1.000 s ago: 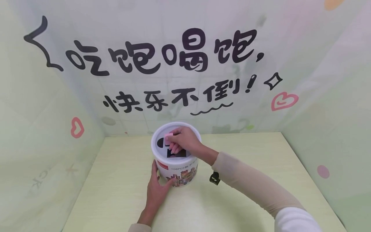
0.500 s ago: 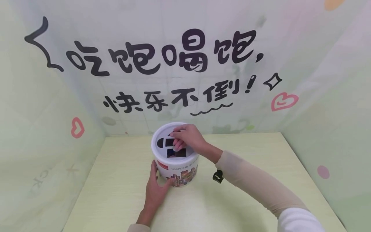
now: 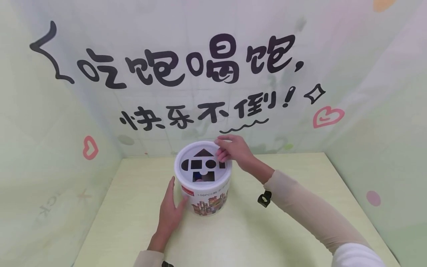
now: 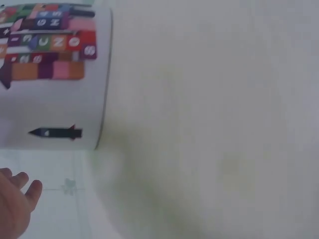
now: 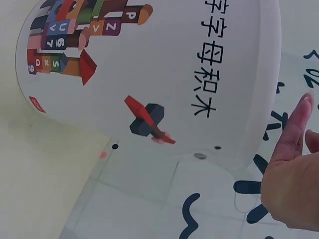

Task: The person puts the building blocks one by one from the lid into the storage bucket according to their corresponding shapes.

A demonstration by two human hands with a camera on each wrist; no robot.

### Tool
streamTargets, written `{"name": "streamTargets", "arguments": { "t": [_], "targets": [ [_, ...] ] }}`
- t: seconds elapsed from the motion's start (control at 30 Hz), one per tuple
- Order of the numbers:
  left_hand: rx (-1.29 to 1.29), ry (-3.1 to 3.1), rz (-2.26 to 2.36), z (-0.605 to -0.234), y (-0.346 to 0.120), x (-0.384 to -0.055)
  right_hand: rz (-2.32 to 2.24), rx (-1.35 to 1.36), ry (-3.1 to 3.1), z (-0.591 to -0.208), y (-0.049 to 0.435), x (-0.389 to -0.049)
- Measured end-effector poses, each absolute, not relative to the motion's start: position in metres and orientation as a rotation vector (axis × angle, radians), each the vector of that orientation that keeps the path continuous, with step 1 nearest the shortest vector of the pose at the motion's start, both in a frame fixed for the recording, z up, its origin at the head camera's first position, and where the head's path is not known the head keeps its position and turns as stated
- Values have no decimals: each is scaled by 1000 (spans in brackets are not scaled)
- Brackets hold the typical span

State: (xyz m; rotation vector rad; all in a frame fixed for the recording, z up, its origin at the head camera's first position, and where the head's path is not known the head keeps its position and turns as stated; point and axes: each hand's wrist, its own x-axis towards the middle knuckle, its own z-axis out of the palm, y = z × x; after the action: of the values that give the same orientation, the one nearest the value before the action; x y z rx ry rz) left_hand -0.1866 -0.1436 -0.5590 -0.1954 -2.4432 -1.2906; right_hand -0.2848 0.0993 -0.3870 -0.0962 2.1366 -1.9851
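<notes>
A white round tub (image 3: 207,202) with a printed label of colourful blocks stands upright on the table. Its white lid (image 3: 187,155) has dark cut-outs: a triangle, a square, a circle, a half circle and larger notched and rectangular ones. Something blue shows inside the front opening. Beside the tub's left wall is my left hand (image 3: 171,212), fingers extended. My right hand (image 3: 235,150) hovers over the lid's right rim, fingers loosely bent, with no object visible in it. In the right wrist view the tub's wall (image 5: 169,74) fills much of the picture, and the right hand (image 5: 291,179) is past the lid end.
The pale wood-look table (image 3: 260,230) spreads around the tub. A printed cloth backdrop (image 3: 173,96) with black characters rises close behind it, and pale side panels (image 3: 387,155) stand left and right. A black strap (image 3: 265,199) is on the right wrist.
A pink block was pinched over the lid by the right hand; it is out of sight now. That hand has moved right, uncovering the cut-outs. The left hand has shifted left from the tub's front.
</notes>
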Motion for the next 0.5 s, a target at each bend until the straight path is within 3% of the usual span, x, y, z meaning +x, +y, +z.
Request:
{"name": "streamTargets", "arguments": {
  "t": [0.5],
  "targets": [
    [-384, -2518, -915, -532, -191, -188, -1913, -51, 2138, -407, 175, -260]
  ]
}}
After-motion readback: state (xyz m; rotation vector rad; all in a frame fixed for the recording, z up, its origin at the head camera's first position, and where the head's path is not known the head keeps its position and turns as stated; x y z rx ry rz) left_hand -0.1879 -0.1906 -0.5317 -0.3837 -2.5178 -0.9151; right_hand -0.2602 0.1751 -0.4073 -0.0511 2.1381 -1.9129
